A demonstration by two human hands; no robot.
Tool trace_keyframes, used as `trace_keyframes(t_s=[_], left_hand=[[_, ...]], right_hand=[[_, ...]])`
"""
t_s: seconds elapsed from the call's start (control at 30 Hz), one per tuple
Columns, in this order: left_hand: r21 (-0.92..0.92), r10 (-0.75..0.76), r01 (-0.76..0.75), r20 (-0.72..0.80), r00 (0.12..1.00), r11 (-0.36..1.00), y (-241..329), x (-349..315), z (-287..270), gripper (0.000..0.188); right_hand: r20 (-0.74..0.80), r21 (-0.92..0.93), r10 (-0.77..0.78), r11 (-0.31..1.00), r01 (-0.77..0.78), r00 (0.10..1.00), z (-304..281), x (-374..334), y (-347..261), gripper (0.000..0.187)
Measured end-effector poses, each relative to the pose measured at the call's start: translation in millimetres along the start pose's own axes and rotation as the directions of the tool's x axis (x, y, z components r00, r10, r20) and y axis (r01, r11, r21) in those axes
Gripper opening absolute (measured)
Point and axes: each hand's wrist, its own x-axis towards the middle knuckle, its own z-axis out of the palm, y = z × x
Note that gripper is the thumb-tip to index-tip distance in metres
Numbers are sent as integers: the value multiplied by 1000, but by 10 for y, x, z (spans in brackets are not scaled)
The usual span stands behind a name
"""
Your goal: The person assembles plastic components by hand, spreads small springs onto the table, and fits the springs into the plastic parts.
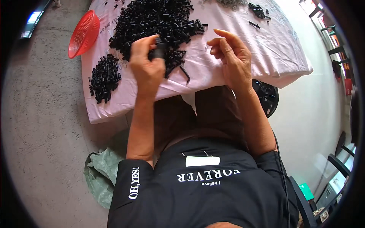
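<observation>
My left hand [146,64] is raised over the near side of a large heap of small black plastic tube pieces [152,22]. Its fingers are curled and blurred, and a dark blurred black plastic piece [160,47] shows between thumb and forefinger. Right of the heap, my right hand [232,57] is above the pink cloth, its fingers bent together. At its fingertips shows a small clear piece [207,47], too fine to identify. A thin bent black rod [184,73] lies on the cloth between my hands.
A smaller pile of black pieces [104,78] lies at the table's left. A red perforated basket [84,34] tilts at the left edge. Clear parts [232,3] and a few black ones [258,11] lie far right. A green sack [102,174] is on the floor.
</observation>
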Motion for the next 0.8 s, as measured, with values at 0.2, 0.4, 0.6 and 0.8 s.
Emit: trace_keyframes(t_s=[0.2,0.4,0.6,0.8], left_hand=[[472,-179,274,-238,955,838,-776,-494,-733,39],[669,-149,301,-277,949,680,-992,-703,-986,42],[293,-208,217,-62,976,931,-471,-341,-512,30],[312,-113,67,132,985,948,-275,-184,-204,29]], right_hand=[[-52,12,-47,999,48,998,1,20,57,22],[-85,-71,-84,994,78,993,17,4,59,21],[-74,-103,-93,991,85,993,2,-5,53,21],[-68,-108,-95,990,87,993,19,-14,50,20]])
